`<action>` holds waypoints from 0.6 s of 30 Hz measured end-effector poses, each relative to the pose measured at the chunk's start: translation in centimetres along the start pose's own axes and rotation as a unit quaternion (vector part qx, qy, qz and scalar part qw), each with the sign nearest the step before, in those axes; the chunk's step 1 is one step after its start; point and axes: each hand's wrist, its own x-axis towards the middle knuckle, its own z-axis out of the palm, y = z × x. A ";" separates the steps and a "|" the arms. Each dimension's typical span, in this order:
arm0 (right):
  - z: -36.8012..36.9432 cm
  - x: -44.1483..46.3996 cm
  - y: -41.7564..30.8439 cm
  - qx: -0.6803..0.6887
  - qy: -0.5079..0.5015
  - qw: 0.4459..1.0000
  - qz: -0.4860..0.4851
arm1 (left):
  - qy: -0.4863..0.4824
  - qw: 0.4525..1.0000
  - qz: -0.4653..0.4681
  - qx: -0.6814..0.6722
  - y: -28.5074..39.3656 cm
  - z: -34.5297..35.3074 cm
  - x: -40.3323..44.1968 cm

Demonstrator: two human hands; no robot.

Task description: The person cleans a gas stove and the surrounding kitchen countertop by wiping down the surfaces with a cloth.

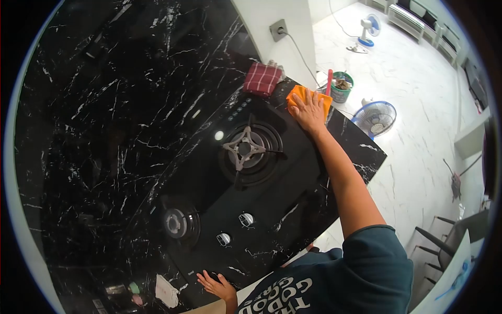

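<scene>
My right hand (308,109) holds an orange cloth (325,100) pressed down on the black marble counter, near its far right edge. The fingers lie over the top of the cloth, somewhat apart. Just left of it rests a folded red checked cloth (261,79). My left hand (217,286) lies flat with spread fingers at the near edge of the black glass gas hob (293,172), holding nothing. On the hob are a large burner with a pan support (244,148), a smaller burner without one (175,223), and two silver knobs, one knob (246,220) nearer the large burner.
A whitish paper-like piece (166,291) and small items lie left of my left hand. Beyond the counter edge stand a green bucket (341,95) and a fan (375,118) on white floor. A cord runs from a wall socket (278,30). Chairs (444,246) stand at right.
</scene>
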 end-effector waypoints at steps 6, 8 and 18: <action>-2.7 -6.5 5.1 -0.031 0.024 0.997 0.071 | 0.008 1.000 -0.014 0.019 -0.5 0.5 -0.1; -3.7 -9.0 6.2 -0.051 0.009 0.992 0.118 | -0.001 1.000 -0.012 0.011 -0.6 0.4 -0.1; -7.4 -22.5 4.1 -0.066 0.005 0.969 0.239 | -0.027 0.999 -0.010 -0.038 -3.4 2.3 -0.1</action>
